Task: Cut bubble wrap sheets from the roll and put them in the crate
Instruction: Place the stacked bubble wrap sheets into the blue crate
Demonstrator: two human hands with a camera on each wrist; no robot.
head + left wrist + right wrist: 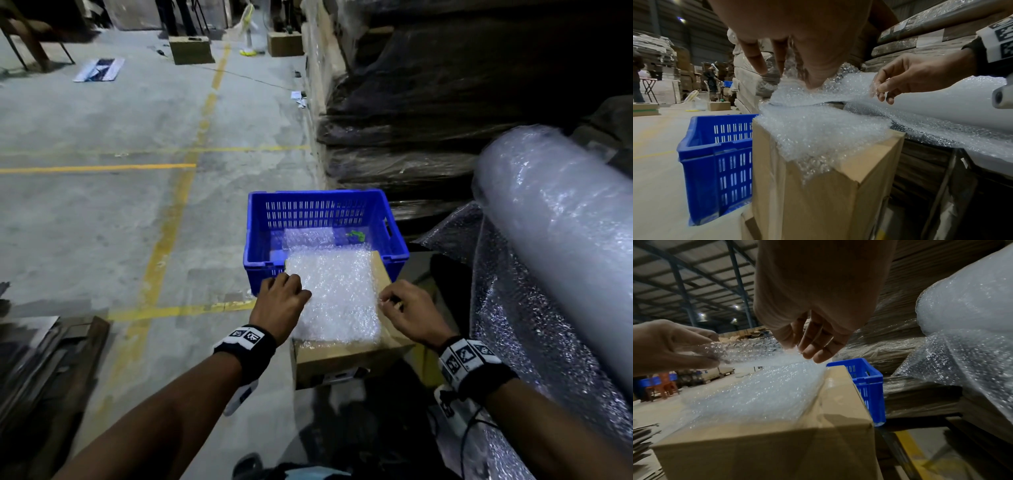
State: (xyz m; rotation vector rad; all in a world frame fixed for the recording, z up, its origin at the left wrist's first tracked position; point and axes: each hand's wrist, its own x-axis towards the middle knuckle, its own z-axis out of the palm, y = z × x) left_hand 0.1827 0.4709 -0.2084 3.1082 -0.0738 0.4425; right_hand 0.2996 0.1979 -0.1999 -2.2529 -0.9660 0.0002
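A cut bubble wrap sheet (335, 294) lies on a cardboard box (342, 359) in front of the blue crate (260, 236). My left hand (284, 291) pinches the sheet's left edge, and my right hand (394, 301) pinches its right edge. In the left wrist view the held bubble wrap sheet (838, 92) is raised a little above more wrap (818, 129) lying on the box. The right wrist view shows my right hand's fingertips (809, 353) closed on the sheet's (756, 386) edge. The big bubble wrap roll (555, 219) lies at the right. Another piece of wrap (308, 240) lies inside the crate.
Loose wrap (507, 308) hangs off the roll down to the floor at the right. Dark wrapped pallet stacks (428, 102) stand behind the crate. A small green object (356, 235) lies in the crate. Concrete floor with yellow lines (102, 168) spreads to the left.
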